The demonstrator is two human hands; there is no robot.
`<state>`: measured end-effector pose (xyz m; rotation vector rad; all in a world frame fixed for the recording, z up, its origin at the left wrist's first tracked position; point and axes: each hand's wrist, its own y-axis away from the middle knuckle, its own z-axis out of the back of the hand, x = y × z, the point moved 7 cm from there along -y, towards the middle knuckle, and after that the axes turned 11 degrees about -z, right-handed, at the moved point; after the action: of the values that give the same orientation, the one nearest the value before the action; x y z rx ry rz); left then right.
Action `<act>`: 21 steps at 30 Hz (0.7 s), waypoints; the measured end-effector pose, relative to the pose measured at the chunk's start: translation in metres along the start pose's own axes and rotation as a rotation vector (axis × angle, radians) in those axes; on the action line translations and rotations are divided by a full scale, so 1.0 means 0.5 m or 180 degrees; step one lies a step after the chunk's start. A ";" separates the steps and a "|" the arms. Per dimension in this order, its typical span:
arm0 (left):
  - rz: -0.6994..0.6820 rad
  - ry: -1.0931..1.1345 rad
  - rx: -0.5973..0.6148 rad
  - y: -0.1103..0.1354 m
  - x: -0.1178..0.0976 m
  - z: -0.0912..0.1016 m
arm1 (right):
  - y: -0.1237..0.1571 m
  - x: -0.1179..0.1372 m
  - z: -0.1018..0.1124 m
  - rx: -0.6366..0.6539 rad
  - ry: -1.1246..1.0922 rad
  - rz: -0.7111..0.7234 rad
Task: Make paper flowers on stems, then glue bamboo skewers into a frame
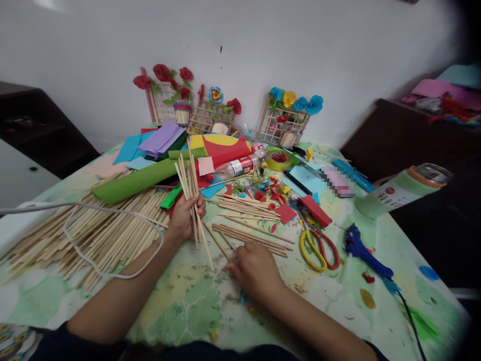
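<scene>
My left hand (186, 215) is closed round a small upright bundle of thin wooden sticks (191, 183), their ends fanning out above and below the fist. To its right, my right hand (257, 268) is lowered near the table, fingers curled, with the end of a slanting wooden stick (217, 240) at its thumb and fingertips. Just beyond that hand lies a row of loose sticks (251, 239), and behind it another group of sticks (246, 206). A large heap of sticks (108, 235) spreads beside my left forearm, with a grey cable looping over it.
Yellow-and-red scissors (317, 248) and a blue glue gun (366, 253) lie on the right. A pale green flask (402, 190) stands behind them. Coloured paper (161, 140), a plastic bottle (240, 165) and tape (278, 160) fill the back. Stick lattices with paper flowers (283, 120) lean on the wall.
</scene>
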<state>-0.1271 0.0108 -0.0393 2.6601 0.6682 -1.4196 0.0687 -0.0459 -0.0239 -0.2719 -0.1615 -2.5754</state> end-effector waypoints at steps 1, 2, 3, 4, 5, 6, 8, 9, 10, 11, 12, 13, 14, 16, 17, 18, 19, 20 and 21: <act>0.0021 -0.0008 -0.0013 0.000 0.002 0.000 | 0.008 0.010 -0.010 0.0071 0.0036 0.0068; 0.0037 -0.0015 -0.0032 0.001 0.004 0.001 | 0.014 0.017 -0.019 0.0137 0.0065 0.0131; 0.0047 -0.0020 -0.0050 0.001 0.005 0.001 | 0.017 0.023 -0.027 0.0202 0.0092 0.0199; 0.0049 -0.0023 -0.0063 0.002 0.006 0.000 | 0.018 0.027 -0.032 0.0260 0.0119 0.0263; 0.0049 -0.0022 -0.0070 0.002 0.006 0.000 | 0.017 0.027 -0.036 0.0297 0.0139 0.0302; 0.0052 -0.0018 -0.0072 0.003 0.007 -0.001 | 0.015 0.024 -0.037 0.0318 0.0151 0.0324; 0.0071 -0.0016 -0.0083 0.004 0.008 -0.002 | 0.009 0.012 -0.033 0.0307 0.0156 0.0316; 0.0086 -0.0019 -0.0094 0.005 0.009 -0.002 | 0.005 0.003 -0.028 0.0276 0.0156 0.0291; 0.0098 -0.0022 -0.0104 0.006 0.010 -0.002 | 0.001 -0.005 -0.023 0.0243 0.0163 0.0263; 0.0110 -0.0028 -0.0102 0.006 0.010 -0.002 | -0.002 -0.012 -0.018 0.0213 0.0174 0.0238; 0.0115 -0.0032 -0.0092 0.007 0.011 -0.003 | -0.004 -0.018 -0.013 0.0179 0.0185 0.0211; 0.0118 -0.0031 -0.0074 0.007 0.011 -0.004 | -0.006 -0.022 -0.009 0.0135 0.0187 0.0182; 0.0121 -0.0027 -0.0054 0.007 0.011 -0.005 | -0.008 -0.025 -0.006 0.0084 0.0182 0.0162; 0.0137 -0.0015 -0.0030 0.008 0.012 -0.006 | -0.008 -0.026 -0.003 -0.0025 0.0159 0.0149; 0.0141 -0.0006 -0.0029 0.008 0.012 -0.006 | -0.008 -0.024 -0.003 -0.0061 0.0147 0.0157; 0.0140 0.0006 -0.0034 0.008 0.012 -0.006 | -0.008 -0.023 -0.005 -0.0071 0.0138 0.0175; 0.0140 0.0017 -0.0039 0.008 0.012 -0.006 | -0.007 -0.021 -0.008 -0.0062 0.0126 0.0194; 0.0137 0.0027 -0.0046 0.008 0.012 -0.006 | -0.007 -0.020 -0.011 -0.0048 0.0113 0.0206; 0.0135 0.0036 -0.0050 0.008 0.013 -0.006 | -0.007 -0.019 -0.014 -0.0035 0.0098 0.0210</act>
<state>-0.1203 0.0102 -0.0432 2.6557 0.6173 -1.3840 0.0739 -0.0392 -0.0328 -0.2375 -0.1249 -2.5144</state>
